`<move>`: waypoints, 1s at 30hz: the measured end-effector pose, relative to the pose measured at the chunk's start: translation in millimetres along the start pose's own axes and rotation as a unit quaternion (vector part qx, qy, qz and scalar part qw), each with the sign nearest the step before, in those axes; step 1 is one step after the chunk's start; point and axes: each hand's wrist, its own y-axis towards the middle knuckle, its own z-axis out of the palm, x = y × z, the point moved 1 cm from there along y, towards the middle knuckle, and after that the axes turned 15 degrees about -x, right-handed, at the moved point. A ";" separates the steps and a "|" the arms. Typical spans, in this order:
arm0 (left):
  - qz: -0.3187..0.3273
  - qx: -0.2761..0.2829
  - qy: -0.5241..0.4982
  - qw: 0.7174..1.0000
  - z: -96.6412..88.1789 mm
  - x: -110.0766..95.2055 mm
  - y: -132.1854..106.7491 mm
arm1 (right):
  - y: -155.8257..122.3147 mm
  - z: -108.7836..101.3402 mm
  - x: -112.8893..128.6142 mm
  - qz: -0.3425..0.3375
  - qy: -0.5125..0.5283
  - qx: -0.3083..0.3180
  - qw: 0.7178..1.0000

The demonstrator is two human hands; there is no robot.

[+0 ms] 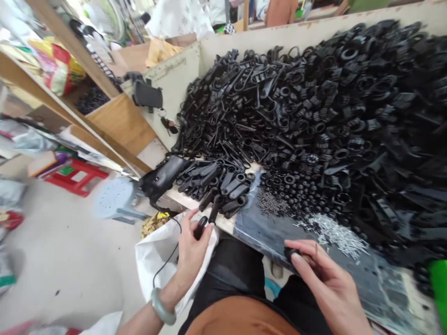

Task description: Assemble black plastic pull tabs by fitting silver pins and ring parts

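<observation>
My left hand [192,246] is at the table's front edge with a small black plastic part [200,228] between its thumb and fingers. Just beyond its fingertips lie several long black plastic arms with ring ends [228,186]. Further right, above the table's edge, my right hand [326,279] pinches a small dark round piece [289,252]; the fingers partly hide it. A thin pin or screw seems to stick up by those fingers. Silvery screws [342,235] are heaped beyond the right hand, beside darker screws [270,203] and black round knobs [300,190].
A big pile of black plastic parts [279,102] fills the walled table. A black carbon-patterned case [167,174] stands at its left corner, with a cable hanging down. Below are a white sack [150,256], a grey-blue stool [115,197] and a red stool [78,177].
</observation>
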 end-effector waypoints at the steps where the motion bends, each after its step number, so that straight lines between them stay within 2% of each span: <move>1: 0.014 0.010 0.026 1.000 3.1 0.5 5.7 | -0.4 4.7 0.8 -0.004 0.002 0.007 1.000; 4: 0.043 0.033 0.059 0.997 14.9 -0.1 16.7 | -2.6 14.6 1.8 -0.014 -0.006 0.027 1.000; 9: 0.057 0.021 0.036 0.998 23.6 -3.9 23.8 | -10.3 17.7 -9.3 -0.005 -0.014 0.016 1.000; 16: 0.144 -0.052 0.032 0.988 25.7 -21.5 47.9 | -14.7 17.7 -19.5 0.002 -0.017 0.064 0.998; 22: 0.190 -0.080 -0.002 0.979 51.6 -30.2 74.6 | -15.3 18.4 -18.4 0.011 -0.019 0.051 0.998; 30: 0.218 -0.097 -0.018 0.971 78.2 -34.5 91.2 | -13.8 17.3 -19.8 0.007 -0.020 0.063 0.998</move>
